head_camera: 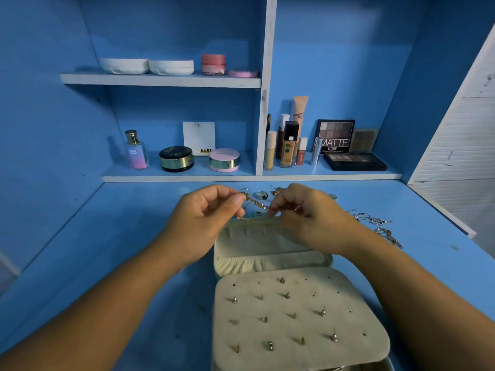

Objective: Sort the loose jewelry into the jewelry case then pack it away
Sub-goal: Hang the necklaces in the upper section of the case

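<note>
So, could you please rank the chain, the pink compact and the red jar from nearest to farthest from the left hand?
1. The chain, pinched by the left hand.
2. The pink compact, lower shelf.
3. The red jar, upper shelf.

1. On my upper white shelf [160, 80] sit two shallow white round cases [124, 65], a pink plastic jar [213, 64] and a flat pink round compact [243, 73].
2. Lower left I see a gold-capped glass perfume bottle [136, 151], a black round jar with a gold band [176, 158], a pink round compact with a metallic band [224, 159], and behind them a white card printed "NUDE" [199, 137].
3. Lower right stand a black-capped foundation bottle [289, 145], a tall beige tube [300, 111], a silver tube [317, 151] and an upright eyeshadow palette marked "MATTE" [336, 135]. A black palette [355, 161] lies flat before it.
4. A white slatted door [460, 145] is at my far right.
</note>
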`<move>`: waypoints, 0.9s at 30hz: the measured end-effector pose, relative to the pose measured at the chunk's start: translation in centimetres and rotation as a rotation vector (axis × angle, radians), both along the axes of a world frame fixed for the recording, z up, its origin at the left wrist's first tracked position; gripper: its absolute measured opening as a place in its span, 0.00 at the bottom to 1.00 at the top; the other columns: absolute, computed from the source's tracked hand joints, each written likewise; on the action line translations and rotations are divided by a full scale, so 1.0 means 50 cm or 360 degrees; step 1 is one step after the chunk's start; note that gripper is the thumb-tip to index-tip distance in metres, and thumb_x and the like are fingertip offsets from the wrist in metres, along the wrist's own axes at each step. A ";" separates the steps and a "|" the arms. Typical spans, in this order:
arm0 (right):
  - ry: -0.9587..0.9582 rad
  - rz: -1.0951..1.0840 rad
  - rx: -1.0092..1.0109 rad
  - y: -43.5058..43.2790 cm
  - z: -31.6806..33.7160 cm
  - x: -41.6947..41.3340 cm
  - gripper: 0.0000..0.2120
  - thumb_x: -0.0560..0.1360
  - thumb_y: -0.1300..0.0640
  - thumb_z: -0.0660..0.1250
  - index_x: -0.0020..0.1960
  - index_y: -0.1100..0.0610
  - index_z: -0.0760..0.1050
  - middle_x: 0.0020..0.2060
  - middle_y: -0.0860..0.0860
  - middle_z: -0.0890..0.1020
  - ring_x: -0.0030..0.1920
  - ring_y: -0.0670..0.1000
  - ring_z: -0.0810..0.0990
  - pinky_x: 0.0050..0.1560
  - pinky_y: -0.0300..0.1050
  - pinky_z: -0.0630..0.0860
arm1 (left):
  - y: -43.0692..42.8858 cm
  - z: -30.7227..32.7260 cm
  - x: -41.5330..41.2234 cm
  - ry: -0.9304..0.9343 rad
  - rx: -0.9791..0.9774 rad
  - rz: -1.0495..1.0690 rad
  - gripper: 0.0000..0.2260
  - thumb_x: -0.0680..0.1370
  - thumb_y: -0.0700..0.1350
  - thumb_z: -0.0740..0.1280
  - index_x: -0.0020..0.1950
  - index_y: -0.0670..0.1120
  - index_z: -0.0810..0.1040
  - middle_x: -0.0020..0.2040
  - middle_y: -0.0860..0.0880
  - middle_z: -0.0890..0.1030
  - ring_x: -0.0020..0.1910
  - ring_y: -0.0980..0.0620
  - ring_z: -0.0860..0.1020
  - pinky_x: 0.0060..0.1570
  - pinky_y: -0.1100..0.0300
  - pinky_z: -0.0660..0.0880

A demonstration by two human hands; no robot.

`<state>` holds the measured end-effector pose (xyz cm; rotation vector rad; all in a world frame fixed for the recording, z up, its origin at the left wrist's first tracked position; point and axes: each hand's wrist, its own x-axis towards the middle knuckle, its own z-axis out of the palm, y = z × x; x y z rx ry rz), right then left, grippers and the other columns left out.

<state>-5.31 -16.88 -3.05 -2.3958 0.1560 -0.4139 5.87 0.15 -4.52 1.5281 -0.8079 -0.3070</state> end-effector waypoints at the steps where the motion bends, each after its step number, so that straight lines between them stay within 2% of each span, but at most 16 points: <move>1: 0.0038 0.0037 0.0020 -0.001 0.000 0.000 0.13 0.74 0.65 0.62 0.42 0.47 0.77 0.42 0.48 0.76 0.35 0.40 0.72 0.36 0.30 0.68 | 0.001 -0.002 -0.001 -0.0061 0.0006 -0.0025 0.08 0.71 0.52 0.67 0.45 0.49 0.81 0.37 0.52 0.84 0.40 0.59 0.81 0.46 0.68 0.77; 3: 0.0112 0.0108 0.0075 0.000 0.004 -0.001 0.12 0.74 0.64 0.64 0.42 0.47 0.77 0.44 0.49 0.77 0.35 0.39 0.73 0.36 0.29 0.68 | 0.003 -0.008 -0.007 -0.0290 0.0036 -0.0052 0.06 0.73 0.53 0.69 0.45 0.52 0.82 0.39 0.52 0.84 0.40 0.59 0.81 0.45 0.68 0.76; 5: 0.0176 0.0205 0.0199 0.007 0.004 -0.003 0.10 0.73 0.63 0.66 0.48 0.49 0.76 0.45 0.47 0.77 0.35 0.38 0.73 0.37 0.30 0.68 | 0.005 -0.011 -0.012 -0.0789 0.0048 0.0042 0.05 0.77 0.51 0.70 0.46 0.51 0.82 0.39 0.55 0.83 0.41 0.58 0.80 0.45 0.69 0.75; 7: 0.0186 0.0292 0.0270 0.012 -0.004 -0.001 0.14 0.71 0.58 0.68 0.55 0.48 0.76 0.50 0.45 0.78 0.48 0.41 0.77 0.48 0.37 0.74 | 0.006 -0.006 -0.015 -0.1328 0.0048 0.0145 0.05 0.77 0.48 0.69 0.48 0.48 0.83 0.40 0.56 0.80 0.41 0.58 0.78 0.44 0.67 0.74; 8: 0.0184 0.0337 0.0313 0.013 -0.008 0.002 0.15 0.70 0.56 0.68 0.57 0.49 0.76 0.51 0.45 0.79 0.53 0.44 0.77 0.54 0.42 0.75 | 0.007 -0.001 -0.015 -0.1515 0.0059 0.0191 0.06 0.77 0.47 0.68 0.48 0.47 0.83 0.40 0.55 0.79 0.41 0.58 0.77 0.44 0.62 0.75; 10: 0.0168 0.0398 0.0457 0.013 -0.010 0.005 0.15 0.70 0.54 0.69 0.56 0.54 0.78 0.52 0.51 0.81 0.55 0.49 0.78 0.59 0.47 0.75 | 0.009 0.008 -0.015 -0.1726 0.0084 0.0267 0.06 0.77 0.47 0.69 0.48 0.46 0.84 0.40 0.53 0.79 0.41 0.54 0.77 0.42 0.53 0.75; 12: 0.0143 0.0418 0.0572 0.002 -0.010 0.003 0.12 0.71 0.53 0.69 0.52 0.58 0.80 0.48 0.54 0.83 0.52 0.51 0.80 0.60 0.49 0.75 | 0.007 0.018 -0.018 -0.1768 0.0135 0.0291 0.07 0.77 0.49 0.69 0.47 0.47 0.84 0.41 0.53 0.81 0.41 0.53 0.77 0.42 0.50 0.75; 14: 0.0118 0.0452 0.0689 -0.013 -0.011 0.003 0.09 0.74 0.56 0.68 0.49 0.61 0.80 0.44 0.53 0.82 0.48 0.50 0.80 0.57 0.48 0.75 | 0.001 0.030 -0.023 -0.1757 0.0217 0.0279 0.08 0.76 0.52 0.68 0.47 0.49 0.84 0.41 0.54 0.81 0.42 0.54 0.77 0.43 0.51 0.75; 16: 0.0107 0.0456 0.0927 -0.027 -0.008 -0.001 0.05 0.73 0.59 0.67 0.44 0.61 0.77 0.43 0.53 0.81 0.48 0.50 0.78 0.55 0.45 0.74 | -0.012 0.046 -0.031 -0.1716 0.0365 0.0221 0.07 0.76 0.52 0.69 0.46 0.50 0.83 0.40 0.56 0.81 0.41 0.56 0.76 0.43 0.53 0.75; 18: 0.0122 0.0430 0.1242 -0.041 0.001 -0.005 0.04 0.69 0.60 0.62 0.39 0.60 0.73 0.40 0.54 0.81 0.46 0.52 0.78 0.52 0.45 0.74 | -0.026 0.060 -0.034 -0.1504 0.0561 0.0133 0.02 0.76 0.49 0.71 0.44 0.52 0.83 0.39 0.58 0.81 0.39 0.60 0.76 0.43 0.60 0.75; 20: 0.0118 0.0406 0.1440 -0.054 0.012 -0.011 0.04 0.66 0.60 0.58 0.37 0.60 0.69 0.34 0.54 0.80 0.39 0.53 0.77 0.45 0.44 0.75 | -0.041 0.067 -0.036 -0.1155 0.0759 0.0023 0.02 0.76 0.48 0.71 0.43 0.54 0.80 0.40 0.57 0.81 0.41 0.61 0.77 0.42 0.70 0.73; 22: 0.0108 0.0367 0.1435 -0.065 0.018 -0.019 0.06 0.67 0.57 0.59 0.36 0.60 0.69 0.31 0.54 0.77 0.35 0.53 0.75 0.42 0.45 0.74 | -0.057 0.064 -0.038 -0.0761 0.0863 -0.0123 0.02 0.77 0.49 0.70 0.44 0.53 0.80 0.44 0.55 0.83 0.45 0.60 0.79 0.48 0.68 0.75; 24: 0.0084 0.0300 0.1289 -0.075 0.018 -0.023 0.09 0.72 0.54 0.64 0.37 0.58 0.72 0.30 0.53 0.76 0.35 0.53 0.75 0.43 0.46 0.74 | -0.073 0.057 -0.047 -0.0376 0.0819 -0.0232 0.04 0.78 0.49 0.68 0.48 0.50 0.81 0.48 0.52 0.84 0.49 0.55 0.81 0.54 0.59 0.77; 27: 0.0031 0.0196 0.1096 -0.086 0.016 -0.025 0.06 0.77 0.58 0.66 0.42 0.57 0.75 0.31 0.52 0.76 0.35 0.51 0.74 0.44 0.44 0.74 | -0.098 0.036 -0.065 0.0021 0.0658 -0.0177 0.06 0.80 0.48 0.66 0.50 0.48 0.81 0.52 0.50 0.85 0.54 0.53 0.80 0.53 0.57 0.77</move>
